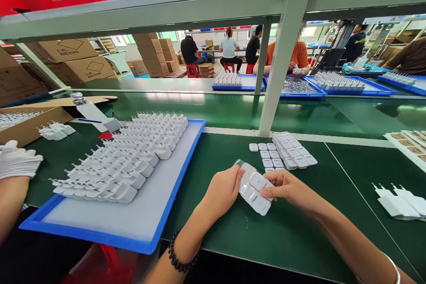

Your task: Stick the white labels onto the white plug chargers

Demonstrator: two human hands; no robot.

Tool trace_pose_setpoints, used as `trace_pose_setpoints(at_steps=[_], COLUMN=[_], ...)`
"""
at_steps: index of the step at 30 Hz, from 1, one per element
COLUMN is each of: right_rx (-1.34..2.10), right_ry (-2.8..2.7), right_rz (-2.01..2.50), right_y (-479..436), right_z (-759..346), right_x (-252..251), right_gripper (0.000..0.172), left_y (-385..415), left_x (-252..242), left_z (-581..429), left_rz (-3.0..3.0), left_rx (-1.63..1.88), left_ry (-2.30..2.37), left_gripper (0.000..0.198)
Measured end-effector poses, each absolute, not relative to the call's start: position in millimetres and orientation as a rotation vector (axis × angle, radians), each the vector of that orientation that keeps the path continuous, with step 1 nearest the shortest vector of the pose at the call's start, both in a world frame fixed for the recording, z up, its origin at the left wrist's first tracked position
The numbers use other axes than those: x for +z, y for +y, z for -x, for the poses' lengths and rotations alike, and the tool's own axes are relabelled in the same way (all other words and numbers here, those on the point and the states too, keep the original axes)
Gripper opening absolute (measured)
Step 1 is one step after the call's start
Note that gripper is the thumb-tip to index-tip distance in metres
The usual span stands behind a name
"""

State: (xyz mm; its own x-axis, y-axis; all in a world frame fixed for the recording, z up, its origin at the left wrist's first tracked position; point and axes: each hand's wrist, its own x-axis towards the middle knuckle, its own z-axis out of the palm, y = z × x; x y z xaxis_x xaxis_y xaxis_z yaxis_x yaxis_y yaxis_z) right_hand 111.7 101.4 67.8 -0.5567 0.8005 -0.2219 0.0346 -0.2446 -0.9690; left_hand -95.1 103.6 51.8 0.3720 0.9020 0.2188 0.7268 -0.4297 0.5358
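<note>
Between my two hands is a small sheet of white rounded labels [254, 193] with dark print, tilted above the green table. My left hand [224, 188] grips its left edge, thumb on top. From the right, my right hand [288, 188] pinches the sheet's other edge between thumb and fingers. Just beyond lie a stack of similar label sheets [294, 151] and a flat label sheet [270, 156], partly hidden by my right hand. Left of my hands, a blue-rimmed tray [178, 186] bears rows of white plug adapters [133, 155] with their pins up.
A co-worker's gloved hand [18, 159] is at the far left, near a cardboard box [43, 122]. White adapters [399, 202] lie at the right edge. A metal post [282, 57] rises behind the labels to an overhead shelf [199, 4]. People sit across the belt [233, 106].
</note>
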Motion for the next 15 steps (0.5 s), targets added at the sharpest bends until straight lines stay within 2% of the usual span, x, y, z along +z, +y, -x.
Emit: trace_pose_setpoints(at_steps=[6,11,13,15], right_rx=[1.938,1.813,1.791,1.797], right_ry=[-1.564,-1.556,-1.522,-1.503], right_rz=[1.144,1.224,1.229,1.213], right_y=[107.4,107.1,107.4,107.8], right_z=[-138.0,-158.6,-157.7,-151.5], right_x=[82.2,94.7,94.4,90.6], right_gripper=[0.025,0.021,0.022,0.023], left_y=[103.7,108.5,108.7,107.4], left_x=[53.1,51.2,50.1,49.8], left_z=[92.8,107.6,109.2,107.0], left_rz=[-2.3,-2.292,-2.327,-2.344], left_rx=[0.703,0.72,0.697,0.703], left_ry=[1.472,1.612,1.573,1.546], left_gripper=[0.036,0.038,0.032,0.013])
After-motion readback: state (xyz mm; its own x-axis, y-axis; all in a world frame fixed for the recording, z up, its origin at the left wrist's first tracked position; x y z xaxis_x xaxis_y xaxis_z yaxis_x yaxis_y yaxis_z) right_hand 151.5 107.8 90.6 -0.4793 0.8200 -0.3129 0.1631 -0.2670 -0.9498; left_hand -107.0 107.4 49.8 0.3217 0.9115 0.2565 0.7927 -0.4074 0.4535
